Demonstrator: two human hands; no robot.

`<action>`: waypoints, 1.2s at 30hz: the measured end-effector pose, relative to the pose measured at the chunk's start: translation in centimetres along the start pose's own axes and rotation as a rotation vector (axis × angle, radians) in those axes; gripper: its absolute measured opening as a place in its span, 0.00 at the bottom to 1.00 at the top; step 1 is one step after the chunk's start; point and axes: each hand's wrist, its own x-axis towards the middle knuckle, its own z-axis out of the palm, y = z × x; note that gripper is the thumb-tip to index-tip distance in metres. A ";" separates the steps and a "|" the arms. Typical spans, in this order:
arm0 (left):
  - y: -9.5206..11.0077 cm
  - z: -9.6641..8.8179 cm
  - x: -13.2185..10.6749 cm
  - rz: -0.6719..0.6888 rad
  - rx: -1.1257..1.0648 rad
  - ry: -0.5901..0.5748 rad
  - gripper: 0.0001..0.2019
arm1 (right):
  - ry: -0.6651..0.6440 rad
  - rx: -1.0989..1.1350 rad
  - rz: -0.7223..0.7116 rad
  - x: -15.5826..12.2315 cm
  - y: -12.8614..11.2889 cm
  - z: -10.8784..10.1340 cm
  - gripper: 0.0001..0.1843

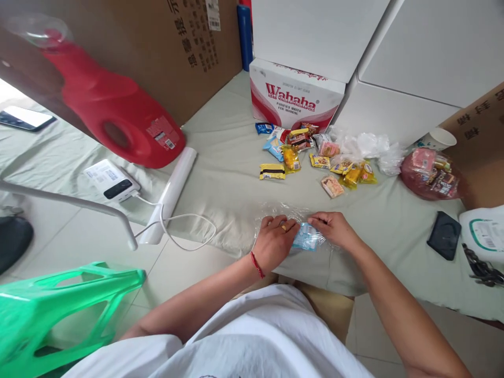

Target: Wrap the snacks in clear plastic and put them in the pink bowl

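Clear plastic film [289, 210] lies crumpled at the front of the cloth-covered surface, around and under a light-blue snack packet [306, 237]. My left hand [275, 239] lies over the film at the packet's left side, its fingers bent and closed on the film. At the packet's upper right, my right hand [331, 227] pinches the film between thumb and fingers. Farther back, several wrapped snacks are spread out: a yellow packet [272, 171], a pinkish packet [333, 186] and a blue-and-white packet [274, 144] among them.
Behind the snacks stands a Wahaha carton [295, 97]. To the left are a white film roll [173, 194], a power bank [112, 181] with a cable, and a red jug [122, 115]. Rightward sit a wrapped snack bundle [431, 176] and a black phone-like object [444, 235].
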 end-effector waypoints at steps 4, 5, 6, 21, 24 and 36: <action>-0.1 0.3 -0.2 0.010 0.051 0.071 0.11 | -0.241 0.161 0.075 -1.4 1.4 -2.1 0.30; 0.0 0.3 -0.2 0.008 0.061 0.081 0.11 | -0.299 0.169 0.090 -1.9 1.8 -2.8 0.30; 0.1 0.3 -0.2 0.007 0.071 0.088 0.11 | -0.323 0.163 0.107 -2.4 2.2 -3.5 0.29; 1.3 0.0 -0.3 0.014 0.195 0.086 0.14 | -0.053 -0.589 -0.253 5.5 -2.1 -1.9 0.28; 1.3 -0.3 -0.4 0.013 0.198 0.017 0.14 | -0.158 -0.536 -0.210 7.3 -3.2 -0.8 0.12; 1.6 -0.6 -0.4 -0.019 0.093 -0.220 0.13 | -0.007 -0.562 -0.471 -1.8 -3.1 1.0 0.21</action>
